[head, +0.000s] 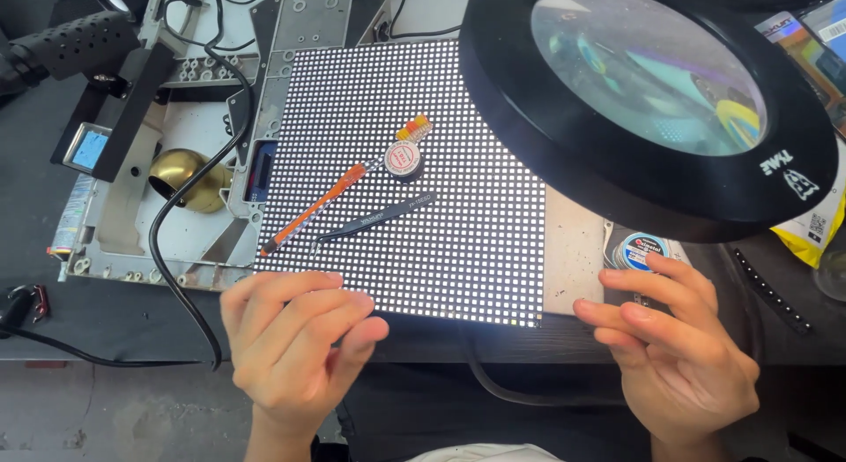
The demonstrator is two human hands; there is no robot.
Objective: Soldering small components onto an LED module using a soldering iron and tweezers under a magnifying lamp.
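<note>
LED panel (414, 162), a rectangular board of small lit white dots on a dark grid, lies flat at the middle of the bench in the head view, its near edge toward the person and its far right corner hidden under a magnifier lamp (643, 100). Left hand (295, 347) sits at the panel's near left corner, fingers curled loosely inward, holding nothing; the fingertips lie over or just at the panel's near edge, contact not certain. Right hand (674, 347) is off the panel's near right corner, fingers loosely bent and spread, also empty; its index fingertip lies just beside a small round blue-and-white reel (641, 249) that rests to the right of the panel on a bare metal plate (573, 259). On the panel surface: an orange-handled screwdriver (322, 206) lying diagonally, tip toward the near left; black tweezers (374, 222) just right of it, roughly parallel; a small round red-and-white spool (404, 159) at the screwdriver's far end, touching or nearly so. The magnifier lamp, a large black ring with a glass lens, hangs over the far right of the scene. Left of the panel sits a grey metal frame (132, 224) with a brass dome (185, 178) on it; a black cable (172, 250) curves across both toward the near edge. Far left corner: a black perforated tool barrel (70, 43).
</note>
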